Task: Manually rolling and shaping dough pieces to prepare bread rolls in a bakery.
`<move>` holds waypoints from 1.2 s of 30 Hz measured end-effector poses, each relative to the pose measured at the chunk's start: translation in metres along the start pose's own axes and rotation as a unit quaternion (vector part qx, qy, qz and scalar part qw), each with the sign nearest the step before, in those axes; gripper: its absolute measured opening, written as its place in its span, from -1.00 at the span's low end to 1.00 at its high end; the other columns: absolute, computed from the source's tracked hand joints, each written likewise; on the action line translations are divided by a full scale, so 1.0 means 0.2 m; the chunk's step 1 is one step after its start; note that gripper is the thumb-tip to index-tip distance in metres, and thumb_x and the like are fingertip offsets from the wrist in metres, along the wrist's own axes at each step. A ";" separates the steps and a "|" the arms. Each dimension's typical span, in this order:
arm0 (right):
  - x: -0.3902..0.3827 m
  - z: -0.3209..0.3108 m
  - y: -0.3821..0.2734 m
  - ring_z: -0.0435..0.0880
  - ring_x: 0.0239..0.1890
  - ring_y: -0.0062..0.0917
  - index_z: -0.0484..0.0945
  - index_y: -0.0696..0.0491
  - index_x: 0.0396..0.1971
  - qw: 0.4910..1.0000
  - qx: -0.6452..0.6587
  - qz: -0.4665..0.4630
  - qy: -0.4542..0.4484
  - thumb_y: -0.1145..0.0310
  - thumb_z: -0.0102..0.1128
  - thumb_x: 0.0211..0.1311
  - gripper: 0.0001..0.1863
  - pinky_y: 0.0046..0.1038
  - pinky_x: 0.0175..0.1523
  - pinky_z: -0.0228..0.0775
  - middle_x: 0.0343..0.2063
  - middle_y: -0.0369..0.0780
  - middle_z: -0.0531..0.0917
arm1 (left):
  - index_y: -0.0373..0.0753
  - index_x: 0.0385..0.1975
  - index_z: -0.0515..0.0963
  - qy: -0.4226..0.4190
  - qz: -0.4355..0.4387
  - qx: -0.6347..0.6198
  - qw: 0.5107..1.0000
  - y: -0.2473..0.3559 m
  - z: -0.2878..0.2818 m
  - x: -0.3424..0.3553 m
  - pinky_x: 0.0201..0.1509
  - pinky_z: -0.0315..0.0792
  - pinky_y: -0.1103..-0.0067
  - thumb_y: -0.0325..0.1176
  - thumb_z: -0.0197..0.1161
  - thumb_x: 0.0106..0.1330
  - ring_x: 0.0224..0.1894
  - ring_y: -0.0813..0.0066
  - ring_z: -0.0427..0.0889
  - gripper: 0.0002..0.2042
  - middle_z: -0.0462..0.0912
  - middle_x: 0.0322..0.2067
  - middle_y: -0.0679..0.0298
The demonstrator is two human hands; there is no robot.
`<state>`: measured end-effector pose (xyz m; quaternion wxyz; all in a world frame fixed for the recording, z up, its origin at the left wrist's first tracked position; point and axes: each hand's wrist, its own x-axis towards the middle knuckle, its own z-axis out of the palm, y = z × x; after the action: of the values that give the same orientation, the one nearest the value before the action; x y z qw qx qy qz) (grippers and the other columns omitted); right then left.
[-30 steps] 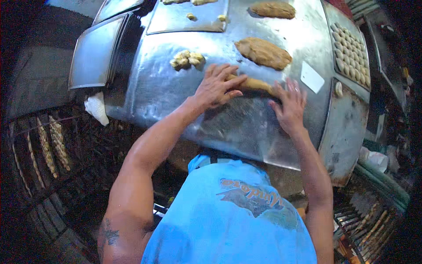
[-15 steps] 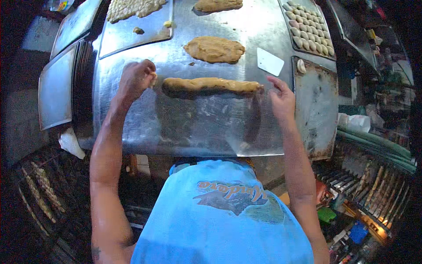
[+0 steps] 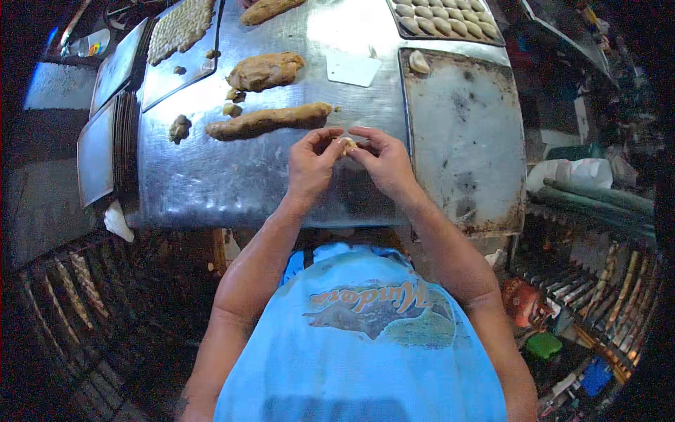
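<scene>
My left hand (image 3: 314,163) and my right hand (image 3: 385,163) meet over the metal table, fingertips pinched on a small pale piece of dough (image 3: 349,145). Just beyond them lies a long tan dough roll (image 3: 271,121), thicker in the middle, touched by neither hand. Behind the roll sits a larger tan dough lump (image 3: 266,72), with a few small dough bits (image 3: 232,109) between the two. A white flat dough scraper (image 3: 353,72) rests farther back. To the left of the roll is a small dark clump of dough (image 3: 179,129).
On the right stands a worn baking tray (image 3: 464,148) holding one shaped dough piece (image 3: 419,62). Behind it, another tray carries rows of shaped pieces (image 3: 450,17). At far left lies a tray of small dough pieces (image 3: 181,32), near stacked metal trays (image 3: 98,155).
My hands have come together from either end of the roll and now hold a small dough piece between them. The view has turned, shifting the table's contents left.
</scene>
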<state>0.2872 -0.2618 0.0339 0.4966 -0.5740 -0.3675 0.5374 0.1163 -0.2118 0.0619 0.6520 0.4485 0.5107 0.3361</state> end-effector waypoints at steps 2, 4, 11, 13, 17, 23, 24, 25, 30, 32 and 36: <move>-0.03 -0.06 0.07 0.74 -0.06 -0.23 0.78 -0.01 0.01 0.916 -0.349 -0.193 0.037 0.34 0.42 0.33 -0.72 -0.19 0.11 0.56 -0.14 -0.16 0.79 | -0.05 -0.06 0.81 0.021 0.225 0.399 0.888 -0.09 0.00 0.02 -0.06 0.54 0.32 -0.26 0.42 0.41 -0.17 0.26 0.68 -0.82 0.80 -0.26 0.31; -0.07 -0.05 0.08 0.69 -0.05 -0.17 0.80 -0.07 -0.01 0.890 -0.406 -0.199 0.060 0.33 0.43 0.30 -0.72 -0.15 0.10 0.52 -0.17 -0.18 0.74 | 0.06 -0.09 0.83 0.028 0.289 0.481 0.827 -0.22 -0.05 0.03 0.03 0.45 0.20 -0.18 0.46 0.33 -0.08 0.13 0.59 -0.80 0.75 -0.20 0.32; -0.13 -0.02 0.13 0.59 0.04 -0.18 0.80 -0.26 -0.01 0.817 -0.520 -0.217 0.119 0.26 0.43 0.28 -0.72 -0.06 0.16 0.42 -0.10 -0.22 0.65 | 0.02 -0.03 0.81 0.016 0.349 0.518 0.781 -0.22 -0.04 0.00 0.18 0.42 0.21 -0.18 0.45 0.33 0.11 0.18 0.56 -0.75 0.66 0.02 0.33; -0.17 0.01 0.10 0.59 0.08 -0.17 0.80 -0.26 -0.02 0.789 -0.541 -0.250 0.150 0.25 0.42 0.29 -0.73 -0.05 0.19 0.41 -0.04 -0.20 0.66 | 0.04 0.05 0.78 0.005 0.344 0.526 0.778 -0.23 -0.09 -0.01 0.23 0.39 0.17 -0.16 0.42 0.36 0.19 0.17 0.53 -0.71 0.63 0.12 0.32; -0.28 0.07 0.08 0.58 0.20 -0.12 0.79 -0.18 0.01 0.704 -0.636 -0.276 0.151 0.20 0.40 0.33 -0.73 -0.01 0.29 0.37 0.13 -0.14 0.66 | 0.06 0.31 0.61 -0.055 0.400 0.589 0.700 -0.27 -0.17 -0.03 0.51 0.09 -0.08 -0.05 0.31 0.44 0.57 0.13 0.20 -0.54 0.38 0.48 0.27; 0.14 0.09 -0.05 0.56 0.25 -0.09 0.69 -0.03 0.15 0.827 -0.521 -0.142 0.156 0.06 0.31 0.44 -0.58 0.01 0.37 0.29 0.24 -0.05 0.61 | -0.23 0.44 0.46 -0.150 0.403 0.589 0.684 -0.31 -0.21 -0.08 0.64 -0.27 -0.25 0.14 0.10 0.54 0.69 0.00 -0.07 -0.34 0.24 0.58 0.14; 0.21 0.12 -0.05 0.52 0.31 -0.08 0.66 -0.08 0.22 0.816 -0.510 -0.193 0.192 0.02 0.29 0.46 -0.54 0.05 0.41 0.24 0.30 -0.04 0.56 | -0.27 0.45 0.44 -0.179 0.380 0.588 0.691 -0.30 -0.23 -0.10 0.64 -0.28 -0.27 0.17 0.06 0.55 0.69 -0.01 -0.08 -0.30 0.24 0.58 0.14; 0.26 0.16 -0.02 0.52 0.31 -0.08 0.66 -0.08 0.22 0.813 -0.517 -0.189 0.190 0.02 0.29 0.46 -0.54 0.05 0.41 0.24 0.30 -0.04 0.56 | -0.22 0.49 0.41 -0.183 0.360 0.608 0.684 -0.30 -0.22 -0.10 0.64 -0.39 -0.29 0.29 -0.01 0.53 0.70 0.03 -0.07 -0.24 0.18 0.62 0.21; 0.38 0.17 0.06 0.16 0.58 -0.01 0.38 -0.28 0.51 0.665 -0.675 -0.261 0.182 -0.07 0.23 0.47 -0.34 0.28 0.56 -0.09 0.53 -0.04 0.23 | -0.08 0.39 0.55 -0.169 0.367 0.562 0.722 -0.27 -0.28 -0.09 0.63 -0.35 -0.30 0.28 0.01 0.53 0.69 0.03 -0.01 -0.34 0.30 0.57 0.19; 0.42 0.17 0.07 0.27 0.53 -0.04 0.43 -0.27 0.47 0.641 -0.691 -0.270 0.197 0.02 0.25 0.46 -0.39 0.18 0.54 -0.01 0.47 -0.07 0.35 | -0.03 0.34 0.61 -0.126 0.408 0.519 0.741 -0.25 -0.31 -0.05 0.63 -0.29 -0.29 0.27 0.02 0.54 0.67 0.03 0.06 -0.38 0.37 0.54 0.19; 0.43 0.17 0.06 0.53 0.34 -0.21 0.55 -0.16 0.36 0.773 -0.559 -0.282 0.106 0.34 0.28 0.41 -0.48 -0.08 0.39 0.28 0.26 -0.18 0.64 | 0.16 0.20 0.71 -0.129 0.396 0.435 0.798 -0.14 -0.43 0.14 0.43 0.25 0.04 -0.09 0.39 0.38 0.30 0.13 0.51 -0.62 0.70 0.16 0.32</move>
<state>0.2654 -0.1758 0.0038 0.2536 -0.6745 -0.6933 0.0086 0.0407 -0.1759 0.0194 0.2581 0.8871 0.2927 0.2465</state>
